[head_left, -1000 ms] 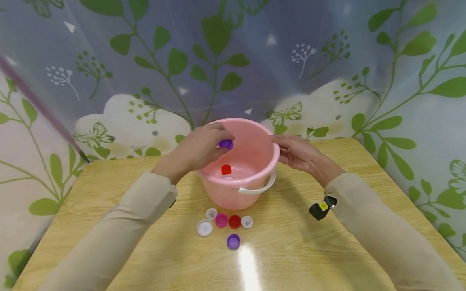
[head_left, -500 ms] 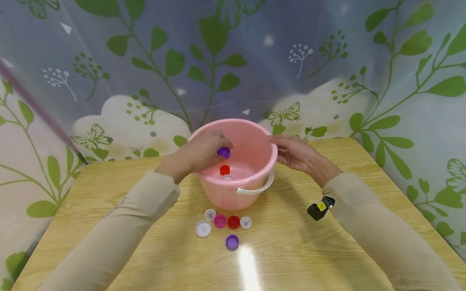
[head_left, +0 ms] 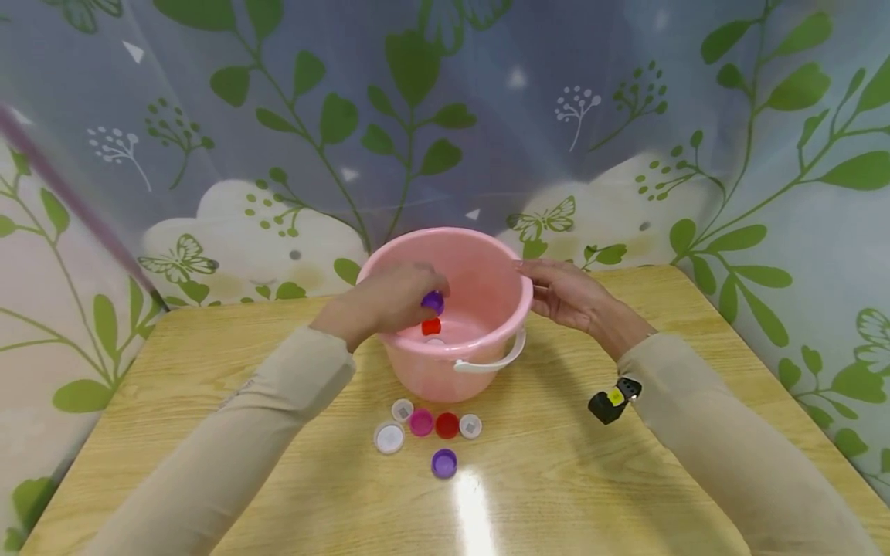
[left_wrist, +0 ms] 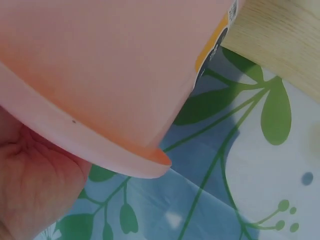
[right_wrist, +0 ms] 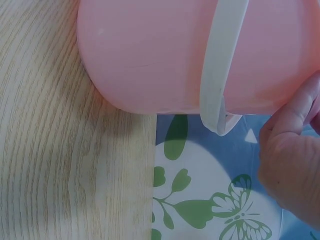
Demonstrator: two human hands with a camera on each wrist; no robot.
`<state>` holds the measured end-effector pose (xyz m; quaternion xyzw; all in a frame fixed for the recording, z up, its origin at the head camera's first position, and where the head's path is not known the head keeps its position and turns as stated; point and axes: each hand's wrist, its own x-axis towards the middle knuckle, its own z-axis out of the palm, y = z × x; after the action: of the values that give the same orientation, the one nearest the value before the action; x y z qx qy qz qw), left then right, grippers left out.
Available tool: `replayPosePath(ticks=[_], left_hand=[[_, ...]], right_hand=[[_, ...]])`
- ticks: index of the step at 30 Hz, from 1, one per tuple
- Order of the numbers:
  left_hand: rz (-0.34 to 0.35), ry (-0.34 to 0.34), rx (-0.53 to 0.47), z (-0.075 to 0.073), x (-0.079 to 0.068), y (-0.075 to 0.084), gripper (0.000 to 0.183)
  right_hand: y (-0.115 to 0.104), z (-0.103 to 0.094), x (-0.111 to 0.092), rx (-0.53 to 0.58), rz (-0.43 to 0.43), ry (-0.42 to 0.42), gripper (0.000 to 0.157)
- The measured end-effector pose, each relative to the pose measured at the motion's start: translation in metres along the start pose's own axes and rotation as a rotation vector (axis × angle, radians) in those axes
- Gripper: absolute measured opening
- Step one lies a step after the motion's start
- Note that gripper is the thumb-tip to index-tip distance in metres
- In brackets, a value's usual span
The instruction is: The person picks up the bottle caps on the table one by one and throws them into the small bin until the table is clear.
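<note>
My left hand [head_left: 392,297] reaches over the left rim of a pink bucket [head_left: 424,374] and pinches a purple bottle cap [head_left: 433,302] inside it. Lower in the bucket lies a red cap [head_left: 431,327], with part of a white cap [head_left: 435,341] beside it. My right hand [head_left: 566,293] grips the bucket's right rim, thumb on top and fingers against the outside. In the left wrist view, the bucket wall [left_wrist: 115,65] blocks sight of the fingers and the purple cap.
In front of the bucket, a loose group of white, pink and red caps [head_left: 447,425] lies on the wooden table [head_left: 556,479]. Nearer stands another purple cap [head_left: 444,463]. The bucket's white handle [head_left: 490,363] hangs down its front right. A leaf-patterned cloth [head_left: 487,116] closes off the back.
My left hand has sunk lower into the bucket with the purple cap, toward the red one. The right hand keeps its hold on the rim.
</note>
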<state>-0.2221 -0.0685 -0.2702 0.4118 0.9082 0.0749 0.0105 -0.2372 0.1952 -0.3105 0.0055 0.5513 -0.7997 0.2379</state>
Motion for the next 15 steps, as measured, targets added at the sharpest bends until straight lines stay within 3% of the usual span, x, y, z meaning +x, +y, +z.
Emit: replayPosePath(ticks=[4,7,11,15], left_hand=[[-0.041,-0.006,0.003,-0.002,-0.003,0.0,0.023],[-0.086,0.05,0.017,-0.005,-0.009,-0.004,0.025],[-0.211,0.233,0.064,-0.01,-0.021,-0.015,0.023],[-0.359,0.424,0.03,-0.014,-0.037,-0.031,0.023]], right_hand=[[0.001,0.0,-0.001,0.003,-0.002,0.006,0.033],[0.001,0.0,0.0,0.005,-0.004,0.005,0.033],[0.002,0.0,0.0,0.007,-0.005,0.002,0.035],[0.002,-0.001,0.0,0.017,-0.01,0.006,0.033]])
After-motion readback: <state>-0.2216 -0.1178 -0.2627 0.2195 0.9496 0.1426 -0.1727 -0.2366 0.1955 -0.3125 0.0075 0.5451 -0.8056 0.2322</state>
